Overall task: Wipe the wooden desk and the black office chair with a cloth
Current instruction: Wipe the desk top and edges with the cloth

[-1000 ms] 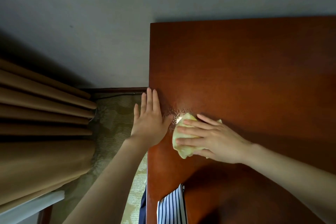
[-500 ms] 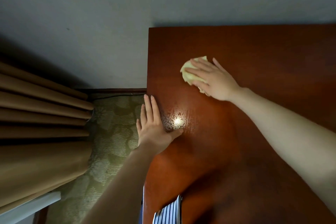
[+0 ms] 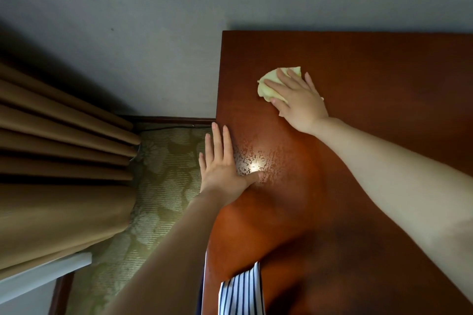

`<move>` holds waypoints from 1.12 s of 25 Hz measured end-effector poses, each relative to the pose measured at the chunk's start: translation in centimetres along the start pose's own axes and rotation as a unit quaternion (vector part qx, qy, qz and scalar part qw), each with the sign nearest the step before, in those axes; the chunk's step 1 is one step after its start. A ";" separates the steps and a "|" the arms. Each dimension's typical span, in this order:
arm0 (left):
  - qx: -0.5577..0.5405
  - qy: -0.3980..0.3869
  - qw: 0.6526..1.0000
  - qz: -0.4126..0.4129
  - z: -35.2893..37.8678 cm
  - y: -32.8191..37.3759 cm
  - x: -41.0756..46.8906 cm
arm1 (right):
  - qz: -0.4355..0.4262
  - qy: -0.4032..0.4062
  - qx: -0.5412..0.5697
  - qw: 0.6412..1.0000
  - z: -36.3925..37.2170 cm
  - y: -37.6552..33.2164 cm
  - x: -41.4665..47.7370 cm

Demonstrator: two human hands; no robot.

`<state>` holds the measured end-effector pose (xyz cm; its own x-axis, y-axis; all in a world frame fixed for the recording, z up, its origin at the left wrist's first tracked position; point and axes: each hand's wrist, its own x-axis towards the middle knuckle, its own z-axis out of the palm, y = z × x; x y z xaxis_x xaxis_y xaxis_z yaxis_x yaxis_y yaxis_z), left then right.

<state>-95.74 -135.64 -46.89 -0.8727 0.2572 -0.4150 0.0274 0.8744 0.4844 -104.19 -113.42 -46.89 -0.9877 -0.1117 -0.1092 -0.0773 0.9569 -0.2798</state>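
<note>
Head view: right hand, spread flat, presses cloth beneath it onto desk

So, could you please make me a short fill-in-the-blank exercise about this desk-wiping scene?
1. The right hand presses a pale yellow ____ onto the wooden desk.
2. The left hand rests flat, fingers straight, on the desk's ____ edge.
3. The bright glare on the desk sits just beside the left hand's ____.

Missing words: cloth; left; thumb.
</note>
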 end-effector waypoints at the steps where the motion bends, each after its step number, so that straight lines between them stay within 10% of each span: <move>1: 0.007 0.004 1.000 0.002 0.1 0.0 0.0 | -0.006 -0.001 -0.002 1.000 0.2 -0.2 -1.0; 15: -0.114 -0.106 0.985 0.077 -0.7 -3.9 -7.2 | 0.011 -0.001 0.016 1.000 4.0 -8.4 -13.9; 28: 0.049 -0.140 0.975 0.165 -1.2 -7.4 -13.8 | 0.025 0.020 0.040 0.999 8.9 -21.8 -28.6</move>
<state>-84.45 -146.19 -43.81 -0.6416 0.6221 -0.4487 0.3429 0.7559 0.5577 -73.10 -133.46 -46.16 -0.9949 -0.0521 -0.0863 -0.0186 0.9361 -0.3512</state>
